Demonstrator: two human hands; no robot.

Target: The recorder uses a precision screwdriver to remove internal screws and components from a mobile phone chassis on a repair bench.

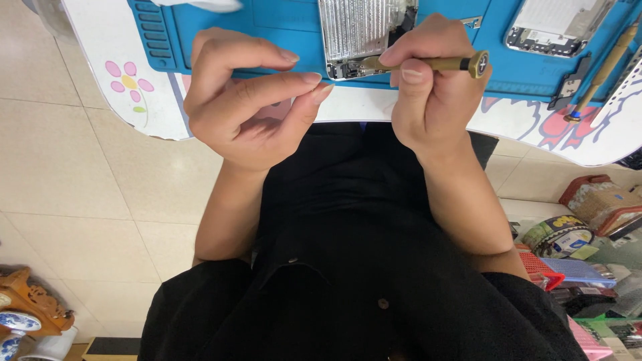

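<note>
Holding a gold screwdriver (428, 64) tight in our right hand (428, 100), we point it sideways at the open phone (361, 33) near the blue mat's (281, 27) front edge; our left hand (247, 100) pinches nothing we can see.

We see the opened silver phone housing (364, 30) lying on the blue rubber work mat (281, 40), which lies on the white table with flower drawings (127, 80). Our right hand (428, 100) holds the brass-coloured metal screwdriver (435, 64) at the housing's near edge, our left hand (247, 100) beside it. To the right, a second silver phone housing (555, 27) and another slim brass screwdriver (602, 70) lie on the mat.
</note>
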